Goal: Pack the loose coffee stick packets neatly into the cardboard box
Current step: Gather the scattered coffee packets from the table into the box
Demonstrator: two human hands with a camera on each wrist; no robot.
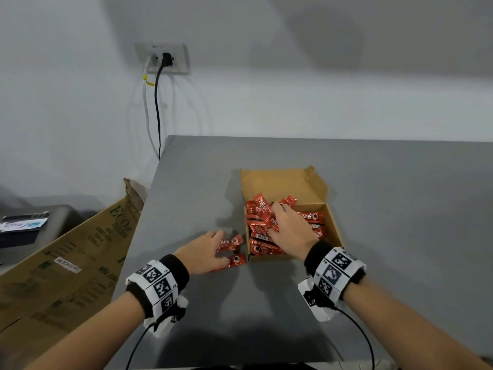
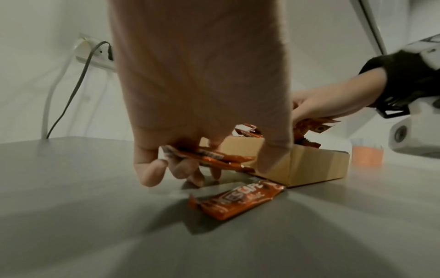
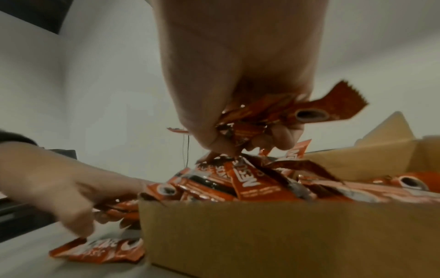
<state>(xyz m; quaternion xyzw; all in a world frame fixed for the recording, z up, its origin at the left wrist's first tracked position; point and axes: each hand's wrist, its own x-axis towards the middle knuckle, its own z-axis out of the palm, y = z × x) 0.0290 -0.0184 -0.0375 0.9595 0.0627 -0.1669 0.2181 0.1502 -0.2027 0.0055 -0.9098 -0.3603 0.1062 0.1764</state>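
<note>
- The coffee stick packets are slim, glossy red sachets with white lettering, a black band and a small printed cup at one end
- Most lie heaped in the cardboard box (image 1: 334,222), a shallow brown tray with its lid flap (image 1: 277,182) folded up at the far side, standing mid-table (image 1: 400,209)
- In the box the packets (image 1: 262,248) cross at mixed angles; those nearest the front wall lie with long axes roughly left to right
- The right hand (image 1: 289,231) is over the pile, fingers curled round a small bunch of packets (image 3: 281,112), ends sticking out sideways
- The left hand (image 1: 204,251), just left of the box, pinches a couple of packets (image 2: 214,158) lifted off the table, long axes pointing toward the box
- One loose packet (image 2: 240,199) lies flat beside the box's near-left corner, its cup end toward the box
</note>
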